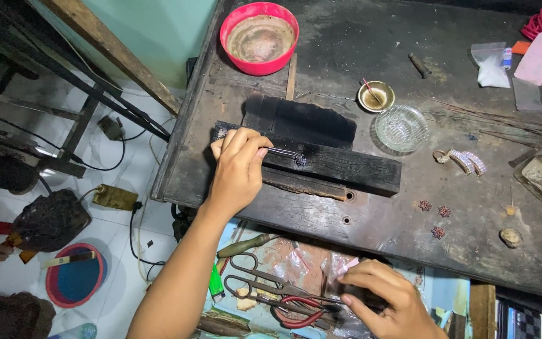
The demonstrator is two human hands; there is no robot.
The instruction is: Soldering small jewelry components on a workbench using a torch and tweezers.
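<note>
Both hands are at work, well apart from each other. At centre frame, the left hand [238, 168] is closed around slim metal tweezers [281, 152], whose tips touch a tiny dark piece [300, 161] lying on a charred black block [337, 166]; that block rests on the scorched workbench [377, 213]. The piece is too small to identify, though it may be a bit of beaded jewellery. At the bottom of the frame, right of centre, the right hand [381, 300] reaches into an open drawer, its fingers pinched on a small clear plastic bag [340, 267], just beside large scissors [265, 289] and red-handled pliers [299, 312]. In the upper middle of the frame sits a red bowl [259, 37]. Right of the block stand a small brass dish [376, 96] and a glass dish [401, 129].
</note>
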